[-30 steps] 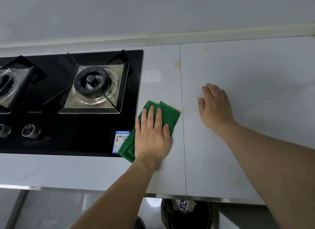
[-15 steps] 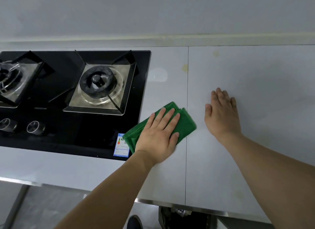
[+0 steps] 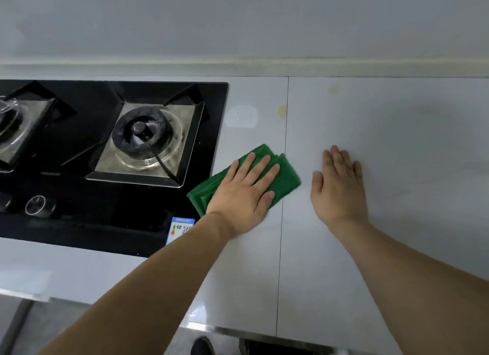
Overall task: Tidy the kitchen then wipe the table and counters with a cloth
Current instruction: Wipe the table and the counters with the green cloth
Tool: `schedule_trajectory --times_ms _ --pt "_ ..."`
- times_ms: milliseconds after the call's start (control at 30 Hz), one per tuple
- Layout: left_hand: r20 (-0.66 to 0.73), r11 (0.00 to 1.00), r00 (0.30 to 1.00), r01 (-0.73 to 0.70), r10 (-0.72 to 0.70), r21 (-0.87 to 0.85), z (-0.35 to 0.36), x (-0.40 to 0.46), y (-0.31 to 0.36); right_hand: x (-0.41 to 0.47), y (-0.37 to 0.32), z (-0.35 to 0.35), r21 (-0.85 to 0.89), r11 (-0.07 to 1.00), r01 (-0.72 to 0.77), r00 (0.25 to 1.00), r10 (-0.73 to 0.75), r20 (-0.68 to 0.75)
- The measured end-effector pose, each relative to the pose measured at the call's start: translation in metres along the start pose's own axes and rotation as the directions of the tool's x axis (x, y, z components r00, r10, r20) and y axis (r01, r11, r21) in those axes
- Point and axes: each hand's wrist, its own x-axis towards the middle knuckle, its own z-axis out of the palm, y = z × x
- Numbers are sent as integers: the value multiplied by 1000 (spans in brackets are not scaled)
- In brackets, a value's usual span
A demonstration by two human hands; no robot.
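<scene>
Cloth [image 3: 284, 181], green and folded into a thick pad, lies flat on the pale table [image 3: 397, 143] just beside the right edge of the black gas hob [image 3: 105, 217], one corner reaching over the thin seam [image 3: 280, 249] between the two slabs. Folding it this way likely gives the palm a firm, even pad to push across the surface. The left hand [image 3: 244, 196] lies on top of it with fingers straight and spread, pressing down and not curling round the fabric, so the grip is fully open and holds the pad only by pressure. The right hand [image 3: 340, 188] rests flat on the bare table just to the right of the cloth, apart from it, fingers straight and together, grasping nothing; it seems placed there to brace the body during the wipe. Yellowish stains [image 3: 282, 111] sit farther back by the seam, near the wall, and look not yet wiped.
</scene>
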Motion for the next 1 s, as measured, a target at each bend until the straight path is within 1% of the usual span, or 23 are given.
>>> schedule_trajectory --times_ms 67,100,167,233,300,367,433,500,567,600,667,733,800,833,900,933,1000 --pt "14 989 990 -140 139 37 -1 9 -12 0 0 1 7 1000 0 1000 0 -2" --pt "18 982 983 -182 182 43 -1 14 -17 1 1 1 12 1000 0 1000 0 -9" --pt "18 976 977 -214 213 38 -1 19 -21 1 2 2 12 1000 -1 1000 1 -11" --pt "-5 984 984 -177 177 23 -1 22 -20 1 2 3 10 1000 -1 1000 1 -5" --pt "-35 997 996 -77 77 -13 -2 24 -15 1 3 3 6 1000 -1 1000 1 -6" --pt "-72 994 993 84 -89 -67 -2 29 -11 1 2 4 -7 1000 0 1000 0 -17" --pt "-104 955 954 266 -280 -128 -2 43 -6 1 1 4 -2 1000 -5 999 5 -36" --pt "-111 882 884 430 -455 -192 -2 54 2 1 0 4 -6 1000 3 1000 -3 -30" --pt "-98 833 839 506 -536 -224 -3 62 7 2 0 4 -8 1000 2 1000 -3 -31" --pt "-88 830 838 511 -539 -223 -4 64 8 2 1 4 -10 1000 1 1000 -2 -31" --pt "-75 851 859 484 -506 -204 -5 65 7 2 1 5 -12 1000 5 999 -5 -33" --pt "-70 904 909 395 -410 -162 -7 65 0 2 1 5 -11 1000 7 999 -8 -38" --pt "-58 972 973 216 -222 -93 -8 68 -9 2 1 6 -20 1000 10 999 -10 -40" --pt "-52 992 992 114 -117 -49 -9 71 -14 2 2 7 -22 1000 12 999 -13 -44" --pt "-33 999 998 -48 48 15 -11 78 -25 3 2 8 -14 1000 10 998 -11 -59" --pt "-29 995 995 -92 93 22 -12 81 -29 3 2 8 -5 1000 9 997 -9 -72" --pt "-41 993 992 -116 116 10 -11 83 -33 2 2 8 8 1000 10 996 -9 -89"
